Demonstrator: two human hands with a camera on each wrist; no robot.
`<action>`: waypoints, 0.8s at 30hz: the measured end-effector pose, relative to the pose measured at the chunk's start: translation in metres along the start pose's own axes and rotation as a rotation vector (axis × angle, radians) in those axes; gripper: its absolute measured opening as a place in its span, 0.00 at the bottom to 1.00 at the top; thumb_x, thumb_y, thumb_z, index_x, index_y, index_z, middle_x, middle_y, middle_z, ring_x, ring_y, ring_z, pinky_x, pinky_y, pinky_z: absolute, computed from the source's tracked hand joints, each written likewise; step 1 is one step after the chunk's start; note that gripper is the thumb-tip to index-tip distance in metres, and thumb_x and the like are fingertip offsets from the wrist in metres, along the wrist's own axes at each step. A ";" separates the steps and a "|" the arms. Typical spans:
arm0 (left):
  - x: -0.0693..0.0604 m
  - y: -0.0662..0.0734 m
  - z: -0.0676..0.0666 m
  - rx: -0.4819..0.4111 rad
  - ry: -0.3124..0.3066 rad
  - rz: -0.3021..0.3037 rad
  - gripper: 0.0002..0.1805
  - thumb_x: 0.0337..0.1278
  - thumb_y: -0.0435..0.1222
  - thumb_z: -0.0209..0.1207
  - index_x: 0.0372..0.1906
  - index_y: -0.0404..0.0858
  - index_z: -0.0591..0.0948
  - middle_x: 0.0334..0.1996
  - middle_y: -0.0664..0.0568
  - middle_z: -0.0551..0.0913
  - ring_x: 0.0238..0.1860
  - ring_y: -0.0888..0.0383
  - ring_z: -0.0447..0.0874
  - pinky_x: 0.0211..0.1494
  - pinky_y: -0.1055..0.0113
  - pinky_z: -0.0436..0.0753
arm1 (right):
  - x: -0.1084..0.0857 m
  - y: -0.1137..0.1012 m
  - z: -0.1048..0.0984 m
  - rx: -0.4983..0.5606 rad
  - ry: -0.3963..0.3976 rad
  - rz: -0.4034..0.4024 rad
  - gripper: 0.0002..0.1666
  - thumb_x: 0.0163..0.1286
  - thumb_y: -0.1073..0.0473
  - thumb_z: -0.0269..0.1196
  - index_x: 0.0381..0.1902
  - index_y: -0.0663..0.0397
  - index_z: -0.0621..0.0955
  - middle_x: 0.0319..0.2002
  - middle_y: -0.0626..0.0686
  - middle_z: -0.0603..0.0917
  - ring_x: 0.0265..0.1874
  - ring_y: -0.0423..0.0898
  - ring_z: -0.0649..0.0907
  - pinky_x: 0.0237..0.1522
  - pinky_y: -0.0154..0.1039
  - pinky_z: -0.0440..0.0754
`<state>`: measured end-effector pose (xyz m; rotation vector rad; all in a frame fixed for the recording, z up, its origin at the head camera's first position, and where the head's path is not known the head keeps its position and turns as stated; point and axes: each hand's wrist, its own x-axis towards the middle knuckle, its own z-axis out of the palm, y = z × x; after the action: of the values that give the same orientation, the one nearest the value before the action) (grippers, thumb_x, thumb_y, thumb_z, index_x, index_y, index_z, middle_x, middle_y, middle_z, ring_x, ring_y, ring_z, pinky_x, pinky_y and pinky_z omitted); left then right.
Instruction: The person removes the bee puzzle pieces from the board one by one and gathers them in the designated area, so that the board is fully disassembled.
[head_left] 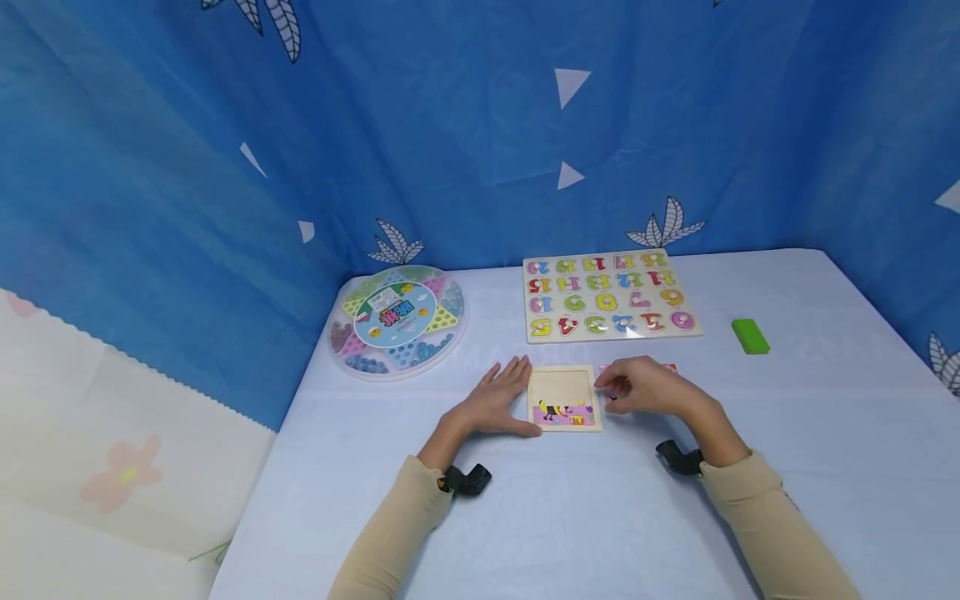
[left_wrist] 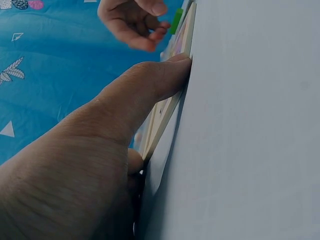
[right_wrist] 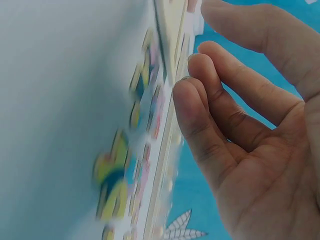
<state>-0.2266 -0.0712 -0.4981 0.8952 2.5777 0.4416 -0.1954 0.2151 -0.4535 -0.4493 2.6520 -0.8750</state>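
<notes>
Blue curtain [head_left: 450, 125] backs a white counter [head_left: 585, 517]. Set well apart, the two hands flank a square wooden puzzle tray [head_left: 561, 385]: the left hand [head_left: 491, 402], fingers extended, touches its left side and near edge; the right hand [head_left: 645, 387], thumb and fingertips parted with nothing between, is just right of it. Pink pieces [head_left: 670, 367] lie partly hidden there. Bee artwork [head_left: 558, 414] fills the tray's near part. Farther off are a number board [head_left: 556, 315], a round game box [head_left: 396, 315] at left and a green block [head_left: 751, 337] at right.

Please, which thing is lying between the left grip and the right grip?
The small puzzle lies between the left grip and the right grip, seen in the head view; a bee picture covers its lower part.
</notes>
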 end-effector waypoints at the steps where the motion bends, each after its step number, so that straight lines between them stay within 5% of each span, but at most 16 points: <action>1: 0.000 0.000 0.000 0.000 -0.002 -0.003 0.63 0.46 0.65 0.63 0.78 0.43 0.42 0.80 0.56 0.37 0.80 0.62 0.29 0.81 0.59 0.32 | 0.002 -0.002 0.001 0.003 -0.003 -0.017 0.19 0.52 0.61 0.75 0.44 0.57 0.85 0.35 0.49 0.83 0.33 0.43 0.76 0.35 0.33 0.80; 24: 0.000 -0.002 0.004 0.000 0.012 0.000 0.62 0.47 0.66 0.62 0.78 0.43 0.42 0.80 0.57 0.36 0.80 0.61 0.29 0.82 0.56 0.33 | 0.032 -0.048 0.030 -0.012 -0.082 -0.099 0.18 0.54 0.60 0.75 0.44 0.54 0.85 0.33 0.46 0.83 0.32 0.41 0.76 0.38 0.33 0.79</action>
<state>-0.2259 -0.0723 -0.5021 0.8954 2.5883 0.4482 -0.2034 0.1509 -0.4530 -0.6108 2.5807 -0.8505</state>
